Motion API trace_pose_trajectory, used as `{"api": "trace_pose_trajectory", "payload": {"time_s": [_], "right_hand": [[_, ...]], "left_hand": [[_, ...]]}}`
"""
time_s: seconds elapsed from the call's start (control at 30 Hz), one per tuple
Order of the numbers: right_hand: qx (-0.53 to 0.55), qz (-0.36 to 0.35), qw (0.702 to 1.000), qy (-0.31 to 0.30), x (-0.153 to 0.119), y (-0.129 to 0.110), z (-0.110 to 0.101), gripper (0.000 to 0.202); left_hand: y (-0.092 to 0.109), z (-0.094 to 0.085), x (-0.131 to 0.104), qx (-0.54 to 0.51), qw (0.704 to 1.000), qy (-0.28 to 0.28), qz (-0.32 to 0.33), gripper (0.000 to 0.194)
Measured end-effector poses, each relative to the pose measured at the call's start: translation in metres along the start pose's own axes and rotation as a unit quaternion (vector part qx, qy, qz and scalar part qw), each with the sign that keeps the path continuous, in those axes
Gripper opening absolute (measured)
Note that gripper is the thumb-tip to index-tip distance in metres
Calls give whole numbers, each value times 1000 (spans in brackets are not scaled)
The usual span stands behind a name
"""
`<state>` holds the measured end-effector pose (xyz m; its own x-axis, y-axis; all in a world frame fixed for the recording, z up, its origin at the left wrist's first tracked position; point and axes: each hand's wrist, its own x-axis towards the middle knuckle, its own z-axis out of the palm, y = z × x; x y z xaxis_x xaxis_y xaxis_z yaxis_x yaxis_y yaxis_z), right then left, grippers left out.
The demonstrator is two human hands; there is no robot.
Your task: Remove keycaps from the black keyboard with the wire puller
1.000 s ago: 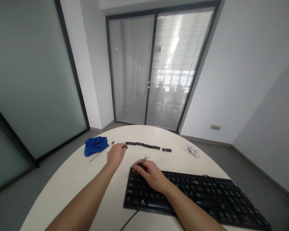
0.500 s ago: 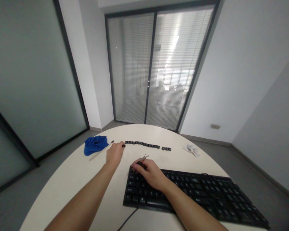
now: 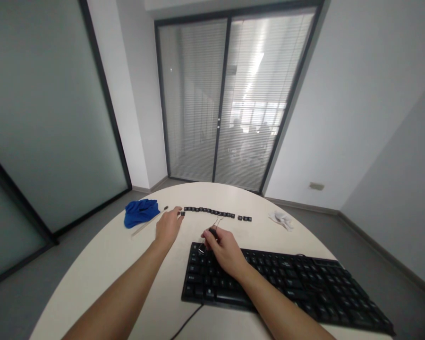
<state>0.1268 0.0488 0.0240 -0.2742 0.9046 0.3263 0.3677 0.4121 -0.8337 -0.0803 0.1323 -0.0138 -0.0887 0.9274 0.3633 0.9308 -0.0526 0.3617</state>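
Observation:
My left hand is at the left end of a row of black keycaps. Its finger and thumb are apart, just beside a single keycap lying on the table. In my right hand is a keycap puller with a dark handle and thin wire loops at both ends. One loop points down over the top left corner of the black keyboard, the other points away from me. Whether the lower loop touches a key, I cannot tell.
A blue cloth lies at the left, with a thin brush against it. At the right is a crumpled white cloth. The keyboard's cable runs off the front of the round table.
My left finger and thumb have parted from the single keycap, which now rests on the table. My right hand has raised the puller slightly and turned it, uncovering the keyboard's corner.

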Motion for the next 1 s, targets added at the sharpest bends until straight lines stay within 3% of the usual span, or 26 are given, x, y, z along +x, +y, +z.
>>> {"api": "trace_pose_trajectory", "payload": {"time_s": [0.2, 0.33, 0.5, 0.63, 0.73, 0.83, 0.9, 1.0], "right_hand": [[-30, -21, 999, -13, 0, 2, 1, 31], [-26, -30, 999, -12, 1, 2, 1, 29], [-22, -35, 999, -32, 3, 1, 1, 30], [-39, -37, 997, -48, 2, 0, 0, 29], [-57, -51, 995, -63, 1, -2, 1, 28], [-76, -55, 994, -56, 0, -2, 2, 32], [-98, -57, 993, -41, 0, -2, 2, 34], [-131, -48, 990, -31, -1, -1, 3, 35]], "left_hand": [[1, 0, -6, -41, 999, 18, -3, 28], [3, -4, -10, -122, 991, 30, -32, 27], [15, -11, -14, -198, 978, -47, -38, 23], [37, -17, -34, -260, 959, -113, -12, 16], [44, -30, -55, -369, 908, -198, 22, 20], [37, -45, -67, -405, 865, -267, 129, 26], [28, -53, -67, -387, 854, -290, 189, 28], [19, -55, -63, -369, 853, -277, 243, 27]]}}
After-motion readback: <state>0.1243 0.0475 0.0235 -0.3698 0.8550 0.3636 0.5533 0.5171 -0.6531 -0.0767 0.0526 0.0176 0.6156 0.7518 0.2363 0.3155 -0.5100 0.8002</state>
